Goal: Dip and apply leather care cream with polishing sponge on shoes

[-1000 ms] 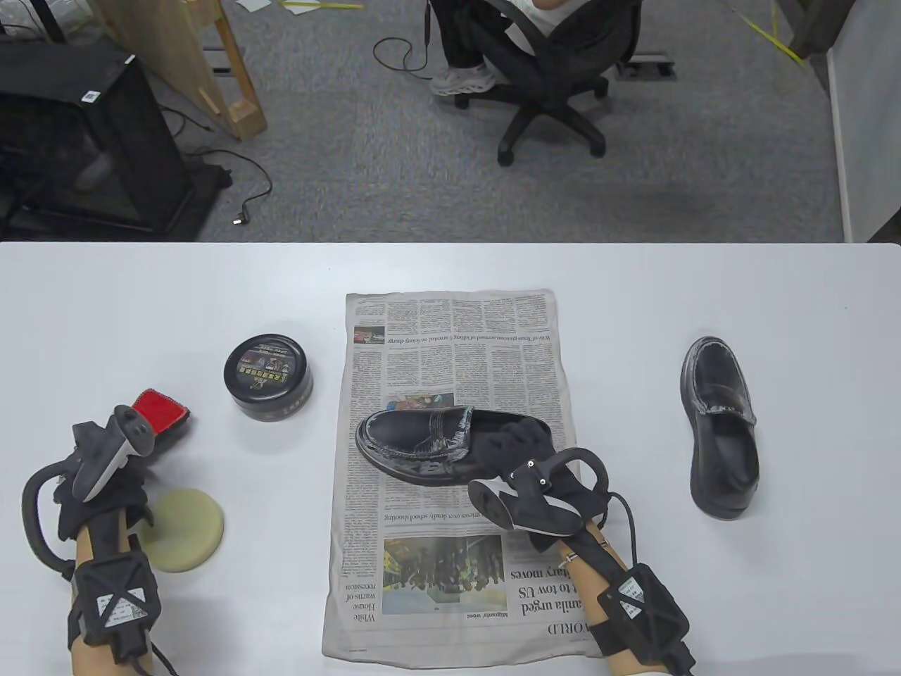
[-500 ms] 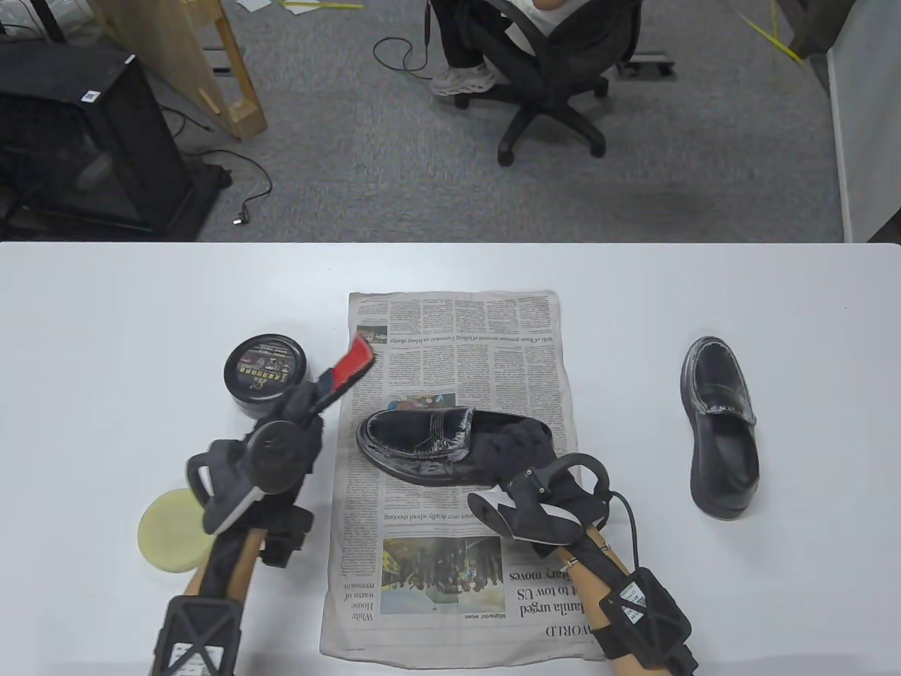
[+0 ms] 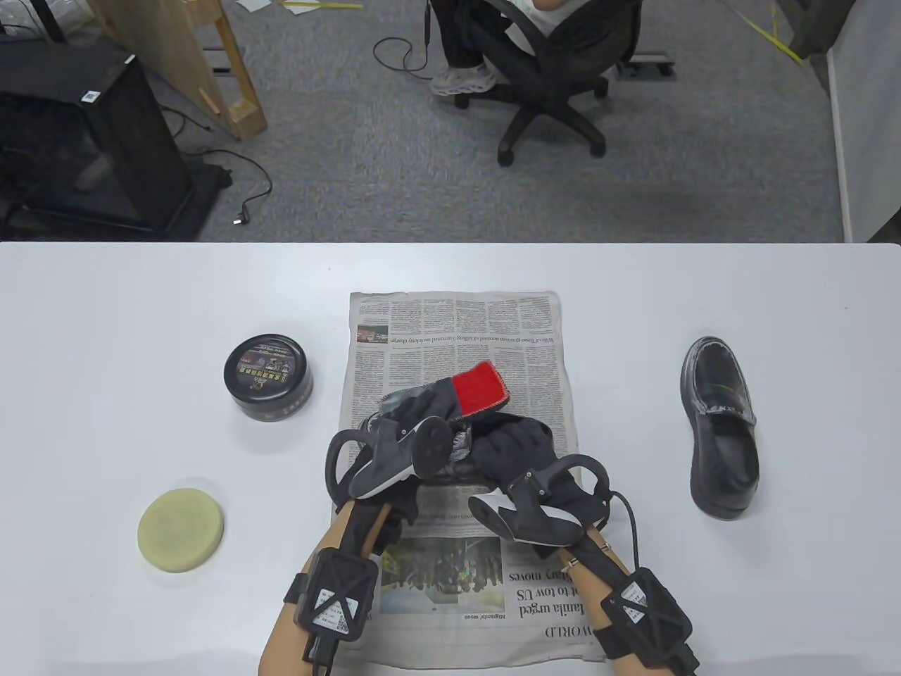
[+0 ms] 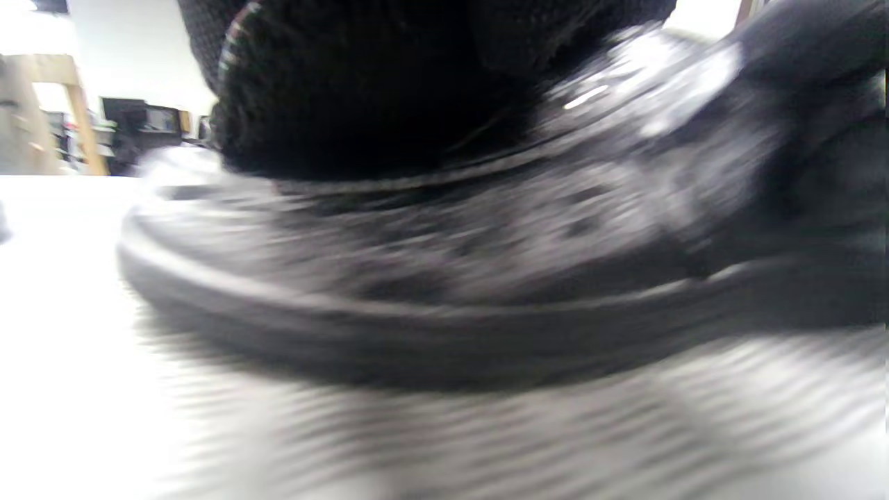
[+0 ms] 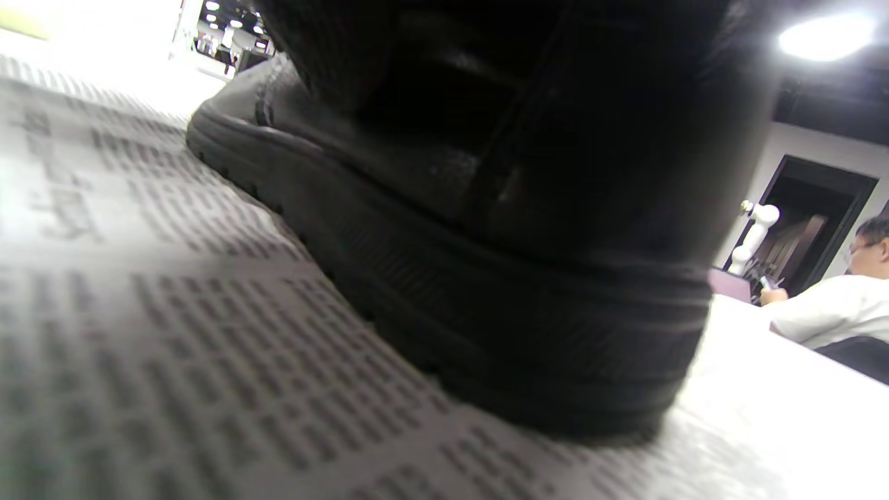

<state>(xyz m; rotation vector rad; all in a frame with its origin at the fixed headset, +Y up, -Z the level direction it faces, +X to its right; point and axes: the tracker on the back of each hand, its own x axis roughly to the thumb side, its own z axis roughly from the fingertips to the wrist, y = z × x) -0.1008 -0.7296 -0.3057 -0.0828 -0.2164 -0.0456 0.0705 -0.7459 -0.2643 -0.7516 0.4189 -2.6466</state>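
Observation:
A black loafer [image 3: 461, 443] lies on the newspaper [image 3: 457, 331], toe to the left, mostly covered by both hands. My left hand [image 3: 429, 408] holds a red-faced polishing pad [image 3: 479, 389] over the shoe's upper. My right hand [image 3: 517, 442] grips the shoe at its heel, fingers at the opening. The black cream tin [image 3: 268, 377] stands left of the paper with its labelled lid on. The left wrist view is blurred and shows the shoe's side [image 4: 486, 278] under my gloved fingers [image 4: 347, 83]. The right wrist view shows the heel [image 5: 528, 292] on the newspaper [image 5: 139, 312].
A second black loafer [image 3: 721, 426] lies on the white table [image 3: 141, 296] at the right. A round pale yellow foam disc [image 3: 181, 520] lies at the front left. An office chair with a seated person is beyond the far edge.
My left hand has carried the red pad from the table's left side, past the cream tin, to the shoe's upper. My right hand stays at the heel.

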